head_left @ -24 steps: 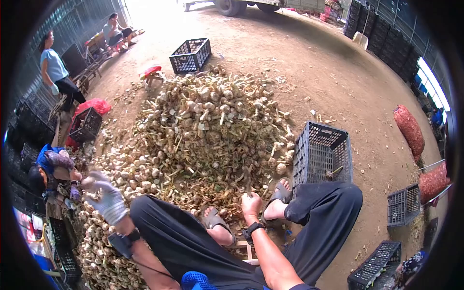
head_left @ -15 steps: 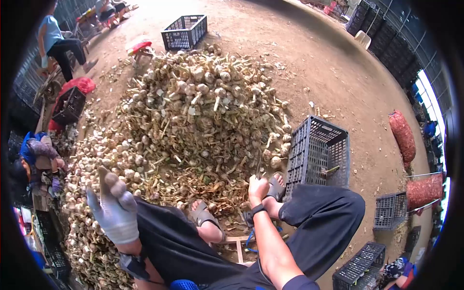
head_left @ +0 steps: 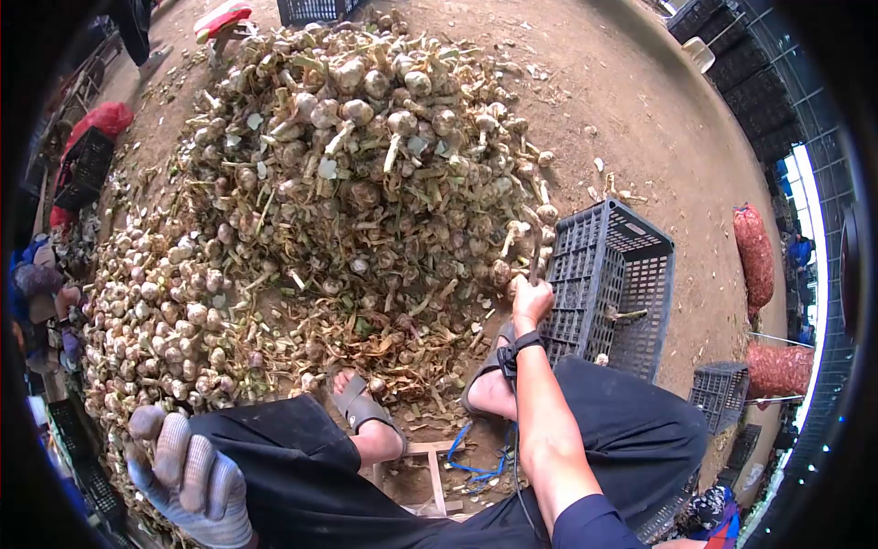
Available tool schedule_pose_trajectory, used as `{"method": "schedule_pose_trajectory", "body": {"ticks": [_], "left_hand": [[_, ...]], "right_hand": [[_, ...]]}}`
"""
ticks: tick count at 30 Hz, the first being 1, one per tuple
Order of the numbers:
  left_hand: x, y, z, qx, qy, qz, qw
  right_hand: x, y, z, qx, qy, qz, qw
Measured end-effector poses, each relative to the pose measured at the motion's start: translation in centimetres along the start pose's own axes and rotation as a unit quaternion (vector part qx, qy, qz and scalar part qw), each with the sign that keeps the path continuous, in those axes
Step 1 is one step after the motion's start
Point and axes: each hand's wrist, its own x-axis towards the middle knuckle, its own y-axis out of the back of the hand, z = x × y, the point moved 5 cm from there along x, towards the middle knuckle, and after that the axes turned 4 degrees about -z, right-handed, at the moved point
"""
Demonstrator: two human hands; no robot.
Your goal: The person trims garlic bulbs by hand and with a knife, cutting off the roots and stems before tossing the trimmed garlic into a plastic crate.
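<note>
My left hand (head_left: pixel 190 480), in a pale work glove with dirt-stained fingertips, is raised over the left side of the heap beside my knee. Its fingers are loosely bent and apart, with nothing visible in them. My bare right hand (head_left: pixel 532 302) is closed in a fist around a knife, its thin dark blade (head_left: pixel 535 256) pointing up and away from me. That hand is just left of a black plastic crate (head_left: pixel 611 274), with a stalk lying inside. Before me rises a large pile of stalked garlic bulbs (head_left: pixel 366 174); trimmed-looking bulbs (head_left: pixel 169 320) spread to the left.
Dry leaves and stalk scraps (head_left: pixel 393 352) lie around my sandalled feet. A wooden frame (head_left: pixel 437 476) and blue cord (head_left: pixel 476 468) are between my legs. Filled red mesh sacks (head_left: pixel 753 256) and crates (head_left: pixel 720 393) line the right. People (head_left: pixel 46 293) are at the edges.
My right hand has moved forward and right with the knife, closer to the crate. My left hand has dropped lower and left, its fingers more bent. The view has tilted down.
</note>
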Motion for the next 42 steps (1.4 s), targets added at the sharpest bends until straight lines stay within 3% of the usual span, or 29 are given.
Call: {"method": "schedule_pose_trajectory", "body": {"ticks": [1, 2, 6, 13, 15, 16, 17, 19, 21, 22, 23, 25, 26, 27, 29, 30, 32, 33, 34, 36, 37, 38, 40, 42], "left_hand": [[0.1, -0.1, 0.0, 0.008, -0.008, 0.002, 1.000], [0.2, -0.2, -0.1, 0.015, -0.015, 0.004, 1.000], [0.2, 0.5, 0.3, 0.044, 0.010, -0.002, 0.999], [0.1, -0.4, -0.7, 0.031, -0.013, 0.023, 0.999], [0.0, -0.1, -0.7, 0.058, 0.001, 0.009, 0.998], [-0.3, 0.4, -0.5, 0.074, -0.019, 0.042, 0.996], [-0.7, 0.6, -0.8, 0.109, -0.039, 0.082, 0.990], [0.1, 0.3, -1.7, 0.291, 0.001, -0.042, 0.956], [0.0, -0.9, -3.2, 0.456, -0.027, 0.082, 0.886], [-0.3, -0.5, -3.4, 0.508, -0.014, 0.071, 0.859], [0.0, -0.9, -3.9, 0.529, 0.057, 0.082, 0.843], [0.6, -0.5, -5.1, 0.675, 0.030, 0.006, 0.737], [0.9, -0.9, -5.3, 0.762, -0.012, -0.056, 0.645], [0.9, -1.4, -5.6, 0.808, -0.027, -0.072, 0.583], [1.1, -1.2, -6.0, 0.828, -0.073, -0.126, 0.541], [1.1, -0.9, -6.2, 0.813, -0.051, -0.123, 0.567], [0.8, -0.8, -6.4, 0.794, -0.029, -0.127, 0.594], [0.6, -0.9, -6.4, 0.760, -0.007, -0.120, 0.639], [0.4, -0.9, -6.2, 0.751, -0.025, -0.132, 0.646], [0.0, -1.2, -5.9, 0.742, -0.049, -0.150, 0.651], [-0.2, -1.3, -5.6, 0.720, -0.059, -0.127, 0.680], [-0.4, -1.3, -5.2, 0.695, -0.068, -0.104, 0.708], [-0.4, -0.9, -5.0, 0.691, -0.074, -0.105, 0.711], [-0.1, -0.3, -5.2, 0.689, -0.079, -0.105, 0.712]], "right_hand": [[-0.1, -0.2, -0.8, 0.058, 0.060, 0.020, 0.996], [0.1, -1.3, -1.1, 0.113, 0.069, -0.059, 0.989], [-0.7, -4.0, -2.1, -0.030, 0.144, -0.125, 0.981], [-1.2, -3.2, -2.4, -0.034, 0.134, -0.143, 0.980], [-2.2, -2.2, -2.8, 0.050, 0.085, -0.111, 0.989], [-2.9, -1.6, -3.3, 0.125, 0.033, -0.159, 0.979], [-3.7, -1.0, -4.0, 0.199, -0.018, -0.206, 0.958], [-6.1, -1.7, -4.7, 0.363, -0.068, -0.245, 0.897], [-9.6, 1.2, -9.1, 0.492, -0.140, -0.305, 0.803], [-11.1, 2.5, -11.1, 0.515, -0.151, -0.346, 0.770], [-12.8, 3.8, -13.1, 0.535, -0.161, -0.387, 0.734], [-15.8, 7.8, -17.8, 0.605, -0.144, -0.427, 0.656], [-17.2, 10.2, -20.1, 0.640, -0.157, -0.470, 0.587], [-18.4, 11.1, -21.2, 0.668, -0.135, -0.478, 0.554], [-20.1, 13.8, -23.3, 0.684, -0.128, -0.510, 0.505], [-20.5, 17.3, -25.4, 0.689, -0.122, -0.545, 0.462], [-21.2, 19.3, -26.0, 0.655, -0.090, -0.573, 0.485], [-21.5, 20.0, -26.1, 0.632, -0.071, -0.581, 0.508], [-21.5, 20.9, -26.3, 0.635, -0.063, -0.579, 0.507], [-21.4, 23.0, -26.7, 0.611, -0.015, -0.552, 0.567], [-21.6, 22.6, -26.6, 0.615, -0.008, -0.550, 0.566], [-21.1, 22.0, -26.1, 0.587, 0.072, -0.475, 0.652], [-20.3, 24.7, -26.4, 0.489, 0.230, -0.310, 0.782], [-20.7, 25.9, -26.8, 0.416, 0.375, -0.185, 0.807]]}}
